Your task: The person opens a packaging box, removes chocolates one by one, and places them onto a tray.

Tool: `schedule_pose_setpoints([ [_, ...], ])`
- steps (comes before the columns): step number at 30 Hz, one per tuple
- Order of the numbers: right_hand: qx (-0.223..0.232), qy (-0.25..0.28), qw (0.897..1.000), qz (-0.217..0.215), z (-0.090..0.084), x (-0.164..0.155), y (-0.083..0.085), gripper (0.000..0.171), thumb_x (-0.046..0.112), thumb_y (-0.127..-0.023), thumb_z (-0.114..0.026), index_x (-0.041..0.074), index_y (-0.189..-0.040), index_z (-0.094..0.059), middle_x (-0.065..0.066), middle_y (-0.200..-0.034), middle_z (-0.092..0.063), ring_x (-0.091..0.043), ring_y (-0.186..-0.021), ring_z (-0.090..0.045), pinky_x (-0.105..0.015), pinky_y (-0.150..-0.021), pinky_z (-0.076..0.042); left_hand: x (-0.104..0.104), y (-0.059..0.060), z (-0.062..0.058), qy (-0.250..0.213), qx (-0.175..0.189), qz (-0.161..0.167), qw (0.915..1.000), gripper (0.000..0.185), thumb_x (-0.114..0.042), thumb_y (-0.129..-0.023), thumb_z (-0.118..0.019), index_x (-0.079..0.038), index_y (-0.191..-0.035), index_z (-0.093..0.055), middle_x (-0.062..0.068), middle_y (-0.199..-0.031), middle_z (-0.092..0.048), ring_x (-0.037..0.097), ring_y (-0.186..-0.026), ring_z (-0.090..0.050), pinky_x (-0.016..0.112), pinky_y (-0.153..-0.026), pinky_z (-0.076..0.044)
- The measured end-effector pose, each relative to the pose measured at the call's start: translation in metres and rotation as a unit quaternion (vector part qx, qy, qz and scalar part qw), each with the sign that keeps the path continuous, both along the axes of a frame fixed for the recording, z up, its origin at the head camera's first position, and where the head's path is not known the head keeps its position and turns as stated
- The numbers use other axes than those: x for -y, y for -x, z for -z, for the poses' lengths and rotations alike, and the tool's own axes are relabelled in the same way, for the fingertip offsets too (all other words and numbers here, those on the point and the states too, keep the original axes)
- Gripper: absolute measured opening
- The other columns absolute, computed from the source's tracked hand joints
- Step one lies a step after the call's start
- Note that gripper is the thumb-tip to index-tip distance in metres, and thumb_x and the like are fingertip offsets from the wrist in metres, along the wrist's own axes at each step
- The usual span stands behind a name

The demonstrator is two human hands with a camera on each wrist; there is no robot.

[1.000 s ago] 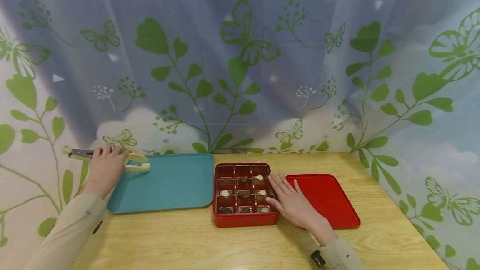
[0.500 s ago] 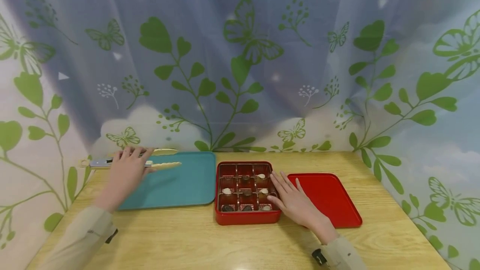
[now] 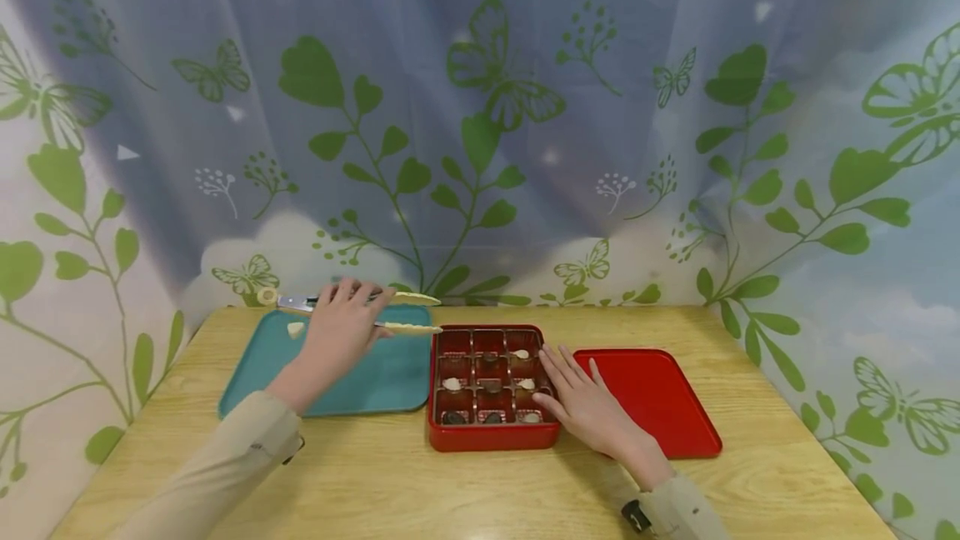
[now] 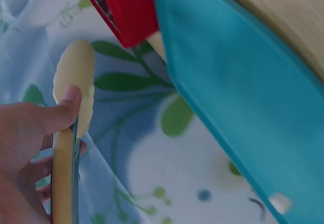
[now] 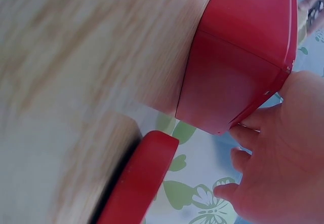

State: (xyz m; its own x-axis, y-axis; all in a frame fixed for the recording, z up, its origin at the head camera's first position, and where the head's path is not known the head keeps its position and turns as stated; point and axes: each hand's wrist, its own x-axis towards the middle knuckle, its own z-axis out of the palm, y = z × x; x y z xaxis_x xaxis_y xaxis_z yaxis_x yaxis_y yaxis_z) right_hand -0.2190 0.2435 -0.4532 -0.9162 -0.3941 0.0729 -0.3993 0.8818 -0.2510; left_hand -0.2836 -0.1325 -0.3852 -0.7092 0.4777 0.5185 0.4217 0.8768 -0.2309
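My left hand [image 3: 341, 330] grips kitchen tongs [image 3: 408, 329] with a metal handle and cream scalloped tips. The tongs' arms stand apart with nothing seen between them, above the teal tray's far right part. Their tips point right, close to the back left corner of a red box [image 3: 493, 439]. The left wrist view shows the thumb on one tong arm [image 4: 74, 87]. On the tray [image 3: 375, 377], at the back left, lies a small white piece [image 3: 296, 329]. Straight fingers of my right hand [image 3: 588, 411] rest against the box's right rim.
Inside the box is a clear divided insert [image 3: 471, 369]; several compartments hold small white or dark pieces. A flat red lid [image 3: 656, 402] lies right of the box, partly under my right hand. A patterned curtain [image 3: 495, 190] hangs behind the wooden table [image 3: 360, 473].
My left hand has moved right across the tray with the tongs, whose tips have spread apart. The white piece stays behind at the tray's back left. My right hand keeps its place.
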Motion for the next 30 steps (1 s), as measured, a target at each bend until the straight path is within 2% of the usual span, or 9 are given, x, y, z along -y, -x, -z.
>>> schedule_pose_setpoints([
  [7,-0.003,-0.001,1.0,0.0,0.0,0.0,0.0,0.075,0.051,-0.107,-0.041,0.008,-0.163,-0.018,-0.012,-0.169,-0.011,-0.034,-0.156,-0.009,-0.068,-0.119,-0.008,-0.043,0.012,-0.008,0.036,-0.021,0.057,0.9975,0.059,-0.037,-0.081,-0.079,-0.019,-0.136,-0.065,0.005,-0.122,-0.064,0.03,-0.115,-0.054,0.048,-0.1,-0.045],
  [13,-0.003,-0.005,1.0,0.001,0.001,0.002,0.001,0.075,0.052,-0.107,-0.041,0.008,-0.163,-0.018,-0.011,-0.169,-0.011,-0.033,-0.156,-0.008,-0.067,-0.12,-0.009,-0.072,0.018,-0.014,0.091,-0.033,0.062,0.9933,0.058,-0.022,-0.085,-0.081,-0.021,-0.139,-0.062,0.003,-0.125,-0.063,0.028,-0.119,-0.053,0.044,-0.107,-0.042],
  [18,0.001,-0.002,1.0,0.001,0.0,0.001,0.0,0.074,0.051,-0.107,-0.042,0.007,-0.163,-0.019,-0.011,-0.169,-0.011,-0.032,-0.156,-0.008,-0.067,-0.12,-0.008,-0.094,0.02,-0.018,0.134,-0.029,0.083,0.9871,0.05,-0.014,-0.088,-0.079,-0.021,-0.135,-0.065,0.002,-0.126,-0.064,0.027,-0.123,-0.052,0.043,-0.111,-0.039],
  [21,0.001,-0.003,1.0,0.001,0.001,0.0,0.0,0.074,0.051,-0.107,-0.042,0.008,-0.163,-0.018,-0.011,-0.169,-0.011,-0.032,-0.156,-0.008,-0.067,-0.12,-0.008,-0.105,0.023,-0.018,0.179,-0.051,0.085,0.9789,0.041,-0.013,-0.091,-0.076,-0.024,-0.13,-0.069,-0.001,-0.124,-0.065,0.024,-0.122,-0.053,0.04,-0.111,-0.039],
  [24,0.0,-0.002,1.0,0.001,0.001,0.0,0.0,0.075,0.051,-0.107,-0.041,0.008,-0.163,-0.018,-0.01,-0.169,-0.011,-0.032,-0.156,-0.008,-0.067,-0.12,-0.007,-0.116,0.026,-0.018,0.235,-0.071,0.075,0.9665,0.035,-0.015,-0.094,-0.073,-0.028,-0.126,-0.071,-0.005,-0.122,-0.065,0.021,-0.12,-0.053,0.038,-0.11,-0.039],
  [30,-0.002,-0.002,1.0,0.003,0.001,-0.001,0.0,0.074,0.051,-0.107,-0.042,0.008,-0.163,-0.02,-0.012,-0.169,-0.012,-0.035,-0.156,-0.011,-0.068,-0.12,-0.008,-0.133,0.033,-0.016,0.325,-0.07,0.081,0.9397,0.037,-0.021,-0.096,-0.071,-0.033,-0.131,-0.068,-0.011,-0.132,-0.063,0.017,-0.131,-0.049,0.036,-0.117,-0.033],
])
